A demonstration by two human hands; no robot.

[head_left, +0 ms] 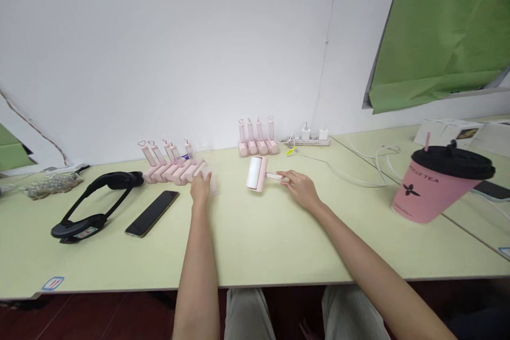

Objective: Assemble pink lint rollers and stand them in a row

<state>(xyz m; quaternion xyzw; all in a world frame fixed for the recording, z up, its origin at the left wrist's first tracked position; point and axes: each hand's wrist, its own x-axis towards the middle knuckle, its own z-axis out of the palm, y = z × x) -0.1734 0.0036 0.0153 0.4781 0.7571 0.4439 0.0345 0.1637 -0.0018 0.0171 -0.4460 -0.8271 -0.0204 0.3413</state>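
Observation:
My right hand point(300, 187) is closed around the clear handle of a lint roller point(262, 174). Its white roll point(254, 172) is uncovered and points to the left, with a pink frame beside it. My left hand point(201, 186) grips a pale pink piece that looks like a lint roller cover point(204, 169), at the right end of a row of pink lint rollers point(171, 171). Its fingers partly hide the piece. A translucent sheet point(214, 185) shows just right of that hand. Several more lint rollers point(258, 146) stand together against the wall.
A black headset point(95, 218) and a phone point(152, 213) lie on the left of the table point(274, 249). At the back is a power strip point(306, 142) with white cables. A pink cup point(438, 186) with a black lid stands on the right, near white boxes point(450, 132).

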